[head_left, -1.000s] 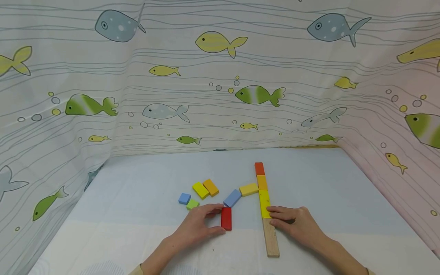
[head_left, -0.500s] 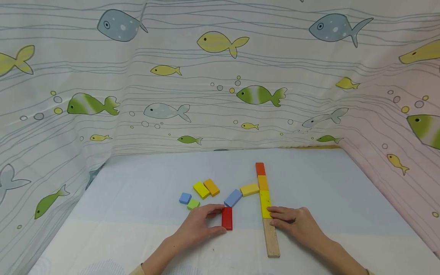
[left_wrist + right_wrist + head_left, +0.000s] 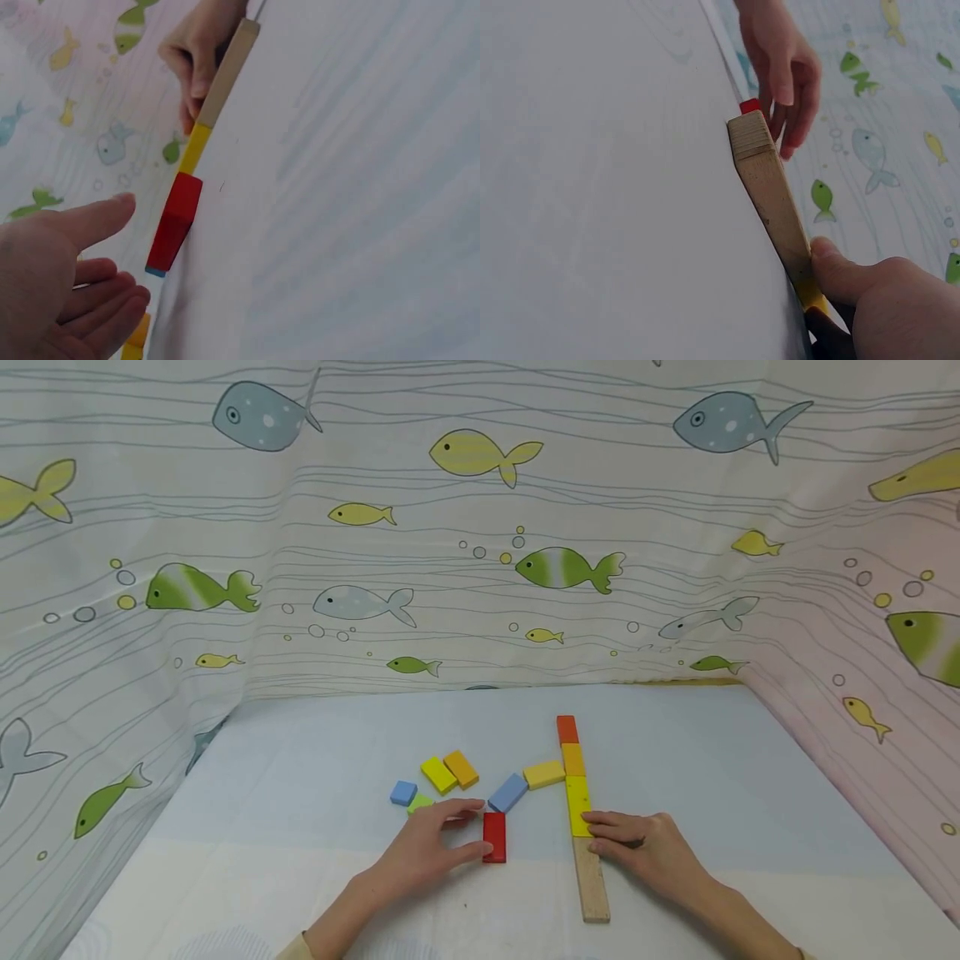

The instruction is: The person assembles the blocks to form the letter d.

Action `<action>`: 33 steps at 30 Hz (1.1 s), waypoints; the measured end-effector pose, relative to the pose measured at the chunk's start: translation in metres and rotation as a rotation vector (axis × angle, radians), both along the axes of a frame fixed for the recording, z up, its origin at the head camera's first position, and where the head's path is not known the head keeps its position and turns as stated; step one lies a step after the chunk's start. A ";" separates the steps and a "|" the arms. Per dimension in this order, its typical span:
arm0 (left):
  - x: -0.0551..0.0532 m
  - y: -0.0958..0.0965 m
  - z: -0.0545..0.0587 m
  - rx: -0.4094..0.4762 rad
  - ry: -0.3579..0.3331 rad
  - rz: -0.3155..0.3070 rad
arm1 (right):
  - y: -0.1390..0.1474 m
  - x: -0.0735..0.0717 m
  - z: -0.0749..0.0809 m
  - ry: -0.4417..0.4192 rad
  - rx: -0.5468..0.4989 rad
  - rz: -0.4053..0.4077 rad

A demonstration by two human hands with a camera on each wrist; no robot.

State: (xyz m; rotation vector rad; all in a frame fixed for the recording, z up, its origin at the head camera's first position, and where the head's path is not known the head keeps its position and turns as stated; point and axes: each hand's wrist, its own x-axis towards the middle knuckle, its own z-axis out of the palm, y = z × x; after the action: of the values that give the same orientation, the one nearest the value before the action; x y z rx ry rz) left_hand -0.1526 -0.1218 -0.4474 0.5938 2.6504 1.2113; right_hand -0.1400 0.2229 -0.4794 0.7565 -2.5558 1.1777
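Note:
A red rectangular block [image 3: 494, 837] lies on the cloth, with my left hand [image 3: 427, 843] just left of it. That hand's fingers and thumb are spread apart, and in the left wrist view they stand clear of the red block [image 3: 177, 214]. On the right, my right hand [image 3: 652, 846] rests its fingertips against a row of blocks. Its index finger touches the yellow block [image 3: 577, 797] and its thumb touches the plain wooden block [image 3: 592, 885], close to their joint. Beyond these in the row come an orange block [image 3: 572, 759] and an orange-red block [image 3: 567, 729].
A blue block [image 3: 508, 793] and a pale yellow block [image 3: 543, 774] link the red block to the row. Further left lie an orange block [image 3: 461, 769], a yellow block [image 3: 438, 775], a small blue block [image 3: 403, 792] and a partly hidden green block [image 3: 420, 803]. Fish-print cloth surrounds the table.
My left hand has drawn its fingertips off the ends of the red block, shifting slightly up and left. The red block stays in place; the right hand has not moved.

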 end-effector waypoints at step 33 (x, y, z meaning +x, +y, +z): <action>-0.064 -0.031 -0.001 -0.110 0.096 0.328 | 0.000 0.000 -0.001 -0.022 -0.002 -0.010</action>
State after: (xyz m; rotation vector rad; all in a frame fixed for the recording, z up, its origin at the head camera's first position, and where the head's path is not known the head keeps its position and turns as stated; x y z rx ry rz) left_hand -0.2163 -0.1527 -0.4486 0.2083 2.9585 1.1258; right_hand -0.1401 0.2231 -0.4803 0.7338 -2.5730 1.1914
